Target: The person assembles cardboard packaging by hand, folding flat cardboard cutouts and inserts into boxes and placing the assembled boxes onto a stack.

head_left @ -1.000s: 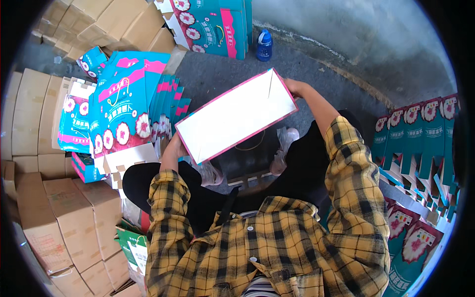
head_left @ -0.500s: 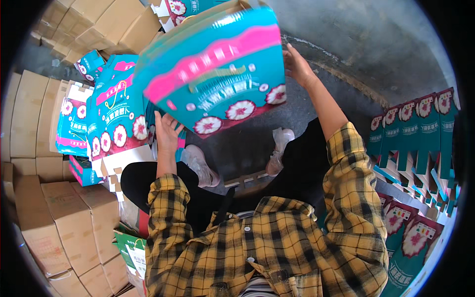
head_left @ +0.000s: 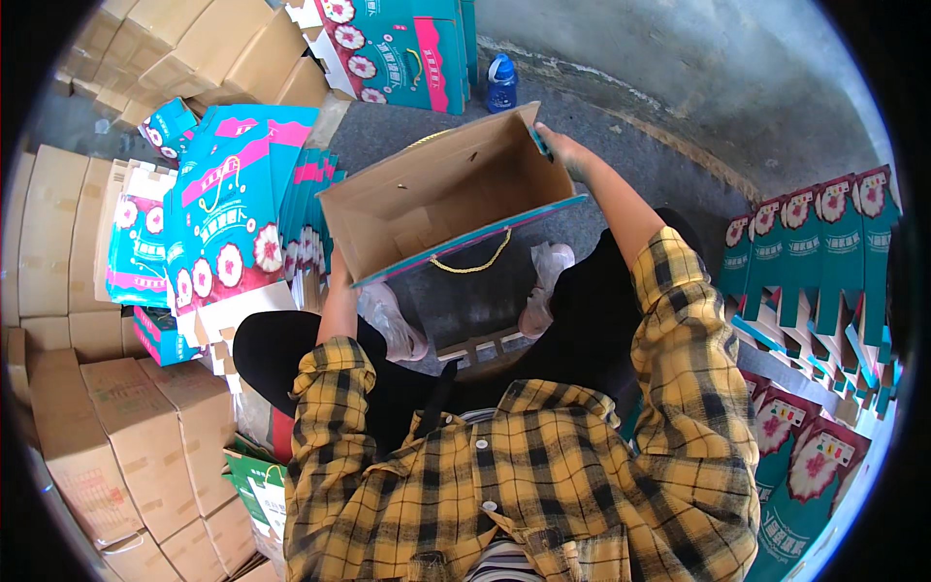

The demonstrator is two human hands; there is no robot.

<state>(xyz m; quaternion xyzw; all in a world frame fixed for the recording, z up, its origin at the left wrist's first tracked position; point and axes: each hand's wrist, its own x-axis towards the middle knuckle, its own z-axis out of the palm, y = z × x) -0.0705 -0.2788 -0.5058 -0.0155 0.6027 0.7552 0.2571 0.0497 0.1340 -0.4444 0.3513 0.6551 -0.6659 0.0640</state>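
Note:
An open-topped cardboard gift box (head_left: 436, 209) is held up in front of me, its bare brown inside facing me. Its outer side is teal, and a yellow rope handle hangs from the near rim. My right hand (head_left: 564, 155) is closed round the upper right end of the box. At the box's lower left corner is my left hand (head_left: 341, 283), with its fingers hidden behind the cardboard. To the left lies a pile of flat teal and pink gift boxes (head_left: 218, 218), printed with round slices.
Brown cartons (head_left: 126, 427) are stacked along the left. More teal boxes (head_left: 412, 58) stand at the back, beside a blue bottle (head_left: 501, 82). Rows of teal boxes (head_left: 810, 228) line the right side, by a concrete wall (head_left: 698, 78). My feet are on the dark floor below the box.
The box has come down and tipped, so its opening now faces me instead of its printed side. My left hand, earlier spread beside it, now meets its left corner.

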